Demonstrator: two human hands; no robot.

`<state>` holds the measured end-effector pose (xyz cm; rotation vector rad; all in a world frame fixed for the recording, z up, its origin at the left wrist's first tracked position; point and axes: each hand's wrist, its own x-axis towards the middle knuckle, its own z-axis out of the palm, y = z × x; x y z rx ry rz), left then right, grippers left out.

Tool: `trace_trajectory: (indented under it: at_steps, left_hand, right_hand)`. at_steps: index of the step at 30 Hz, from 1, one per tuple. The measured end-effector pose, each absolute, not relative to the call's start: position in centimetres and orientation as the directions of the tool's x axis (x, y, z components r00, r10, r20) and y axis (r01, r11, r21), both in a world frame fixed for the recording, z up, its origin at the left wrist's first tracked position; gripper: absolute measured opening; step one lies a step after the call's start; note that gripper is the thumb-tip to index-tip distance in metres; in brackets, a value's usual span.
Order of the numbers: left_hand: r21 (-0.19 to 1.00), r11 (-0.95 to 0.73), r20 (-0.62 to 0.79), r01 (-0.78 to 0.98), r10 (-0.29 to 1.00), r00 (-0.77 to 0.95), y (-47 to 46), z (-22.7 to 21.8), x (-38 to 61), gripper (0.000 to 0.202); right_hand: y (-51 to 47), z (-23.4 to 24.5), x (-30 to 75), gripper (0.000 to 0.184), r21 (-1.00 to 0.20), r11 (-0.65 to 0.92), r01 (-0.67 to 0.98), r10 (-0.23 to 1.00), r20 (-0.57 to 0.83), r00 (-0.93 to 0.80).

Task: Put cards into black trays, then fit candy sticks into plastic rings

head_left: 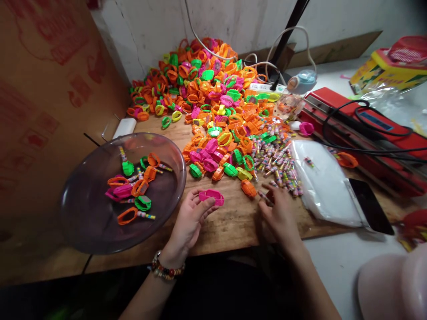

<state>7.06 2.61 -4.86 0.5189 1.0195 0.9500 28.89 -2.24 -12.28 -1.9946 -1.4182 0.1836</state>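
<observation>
My left hand (190, 218) has a pink plastic toy watch (212, 197) pinched between thumb and fingers, above the wooden table's front part. My right hand (280, 215) is closed at the near edge of a heap of small wrapped candy tubes (278, 155). Between its thumb and forefinger shows one candy tube (264, 197), partly hidden by the fingers. Just left of that hand lies an orange toy watch (248, 188). Behind both hands rises a big pile of orange, pink, green and yellow toy watches (203, 84).
To the left, a dark translucent basin (75, 222) holds several toy watches with candy tubes. A cardboard box (50, 111) stands beyond it. At right are clear plastic bags (323, 182), a phone (370, 206), a red bag sealer (363, 129) with a black cable, and a power strip (265, 88).
</observation>
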Motion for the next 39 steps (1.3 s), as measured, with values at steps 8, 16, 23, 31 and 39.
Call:
trace_trajectory:
  at_steps: [8, 16, 23, 31, 39]
  left_hand:
    - [0.827, 0.444, -0.402, -0.345, 0.896, 0.191, 1.8, -4.7, 7.1, 0.046]
    - [0.980, 0.123, -0.117, -0.159, 0.992, 0.043, 1.0, -3.6, 6.7, 0.031]
    - [0.997, 0.032, -0.030, 0.074, 0.999, -0.035, 0.7, -3.3, 6.3, 0.031]
    - [0.955, -0.046, 0.047, 0.292, 0.999, 0.003, 0.1, -4.6, 6.0, 0.032]
    - [0.952, 0.030, -0.031, 0.305, 1.000, -0.002, 0.0, -4.7, 5.6, 0.031]
  right_hand:
    - [-4.4, -6.0, 24.5, 0.021, -0.931, 0.156, 0.330, 0.957, 0.225, 0.181]
    - [-3.1, -5.1, 20.2, 0.034, -0.749, 0.294, 0.594, 0.905, 0.418, 0.079]
    - [-3.6, -4.5, 20.1, 0.029, -0.562, 0.305, 0.769, 0.891, 0.453, -0.023]
    - [-3.7, -4.4, 19.4, 0.031, -0.287, 0.233, 0.929, 0.907, 0.408, -0.101]
    - [-2.7, -4.6, 19.9, 0.031, -0.045, 0.312, 0.949, 0.846, 0.467, -0.257]
